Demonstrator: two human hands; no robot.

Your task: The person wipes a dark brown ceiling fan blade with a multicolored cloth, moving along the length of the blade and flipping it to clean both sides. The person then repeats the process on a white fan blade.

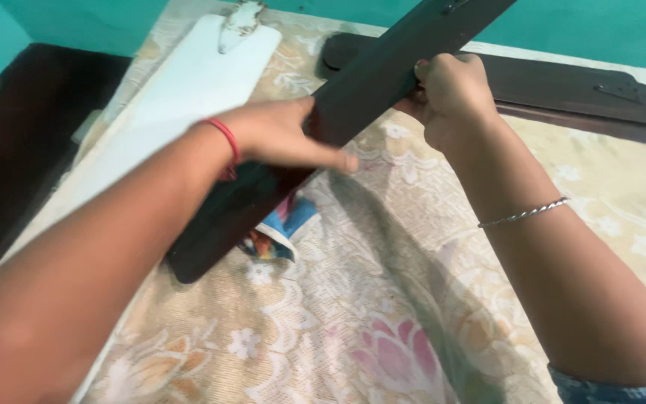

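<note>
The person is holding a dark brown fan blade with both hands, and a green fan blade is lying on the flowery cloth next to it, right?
Not quite. The head view shows the left hand and right hand on the dark brown fan blade, but the fan blade lying on the flowery cloth is white, not green. Only the wall is green.

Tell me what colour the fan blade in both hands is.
Dark brown. The fan blade, held by the left hand and right hand, shows best in the head view.
</note>
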